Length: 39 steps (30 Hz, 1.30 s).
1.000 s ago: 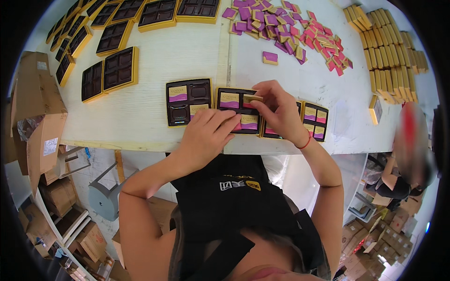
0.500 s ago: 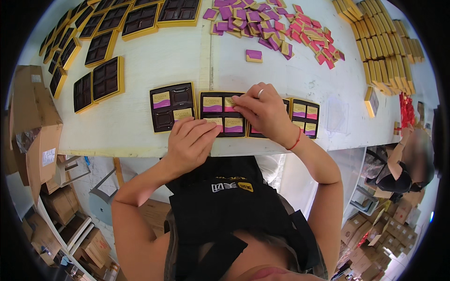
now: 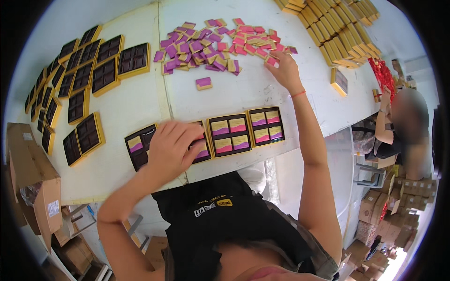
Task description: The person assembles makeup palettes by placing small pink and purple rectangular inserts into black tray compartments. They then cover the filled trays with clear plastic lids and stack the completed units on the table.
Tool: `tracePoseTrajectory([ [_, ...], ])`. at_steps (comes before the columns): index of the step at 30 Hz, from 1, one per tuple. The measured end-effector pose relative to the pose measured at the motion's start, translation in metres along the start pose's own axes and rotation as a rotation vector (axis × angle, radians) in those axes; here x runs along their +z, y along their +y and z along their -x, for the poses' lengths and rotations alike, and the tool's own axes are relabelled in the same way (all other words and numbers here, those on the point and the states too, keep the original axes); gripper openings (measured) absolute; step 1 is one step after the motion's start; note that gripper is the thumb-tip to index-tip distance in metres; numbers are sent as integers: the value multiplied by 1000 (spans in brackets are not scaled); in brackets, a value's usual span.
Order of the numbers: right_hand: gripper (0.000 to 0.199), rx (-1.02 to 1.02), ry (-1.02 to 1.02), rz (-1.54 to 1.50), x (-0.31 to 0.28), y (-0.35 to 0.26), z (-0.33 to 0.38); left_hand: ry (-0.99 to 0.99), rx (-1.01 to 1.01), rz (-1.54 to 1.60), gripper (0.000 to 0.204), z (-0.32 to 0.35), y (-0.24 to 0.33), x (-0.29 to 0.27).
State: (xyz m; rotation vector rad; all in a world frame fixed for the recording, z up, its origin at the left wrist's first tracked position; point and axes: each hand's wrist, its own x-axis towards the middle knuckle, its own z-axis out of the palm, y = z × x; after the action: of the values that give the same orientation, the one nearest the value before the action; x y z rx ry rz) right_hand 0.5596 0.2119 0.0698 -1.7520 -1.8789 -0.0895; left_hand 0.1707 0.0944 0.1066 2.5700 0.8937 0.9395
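Note:
My right hand [image 3: 285, 72] reaches to the near right edge of a heap of wrapped chocolate squares. Its thumb and fingertips are apart, around a pink-and-gold chocolate square [image 3: 271, 61] lying on the table. My left hand [image 3: 171, 145], a little blurred, hovers over the left part of a row of gift boxes. Its fingers are bent, with the thumb apart, and nothing shows in them. It partly hides the leftmost box [image 3: 134, 143] and the box beside it [image 3: 202, 153]. Two boxes to the right, a middle box [image 3: 229, 136] and an end box [image 3: 266, 125], hold pink and purple squares.
Gold-edged boxes with dark, unfilled trays [image 3: 84, 75] spread over the table's left side. Purple squares [image 3: 194, 49] heap at the centre; one lone square [image 3: 204, 83] lies nearer. Gold boxes [image 3: 337, 37] stack at far right, near another person [image 3: 386, 126] and red ribbon [image 3: 382, 75].
My right hand has left the boxes and stretched forward to the pink squares. My left hand has lifted slightly off the boxes. The whole view has shifted and turned.

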Motion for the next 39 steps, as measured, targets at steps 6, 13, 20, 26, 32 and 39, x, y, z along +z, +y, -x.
tracePoseTrajectory([
  [6,27,-11,-265,182,7,25,4,-129,6,8,27,-188,-69,123],
  [13,21,388,-177,-553,-31,5,16,-308,-52,-458,23,-264,-106,176],
  [20,25,502,-375,-1160,-58,-50,44,-138,-432,615,22,-196,-59,61],
  [26,19,152,-587,-1215,-31,-144,39,-34,-700,880,21,-64,-42,-39],
  [32,25,-79,-830,-1161,10,-232,50,144,-736,693,18,73,-41,-77],
  [39,21,-334,-701,-828,56,-283,66,5,-786,229,15,102,-35,-73],
])
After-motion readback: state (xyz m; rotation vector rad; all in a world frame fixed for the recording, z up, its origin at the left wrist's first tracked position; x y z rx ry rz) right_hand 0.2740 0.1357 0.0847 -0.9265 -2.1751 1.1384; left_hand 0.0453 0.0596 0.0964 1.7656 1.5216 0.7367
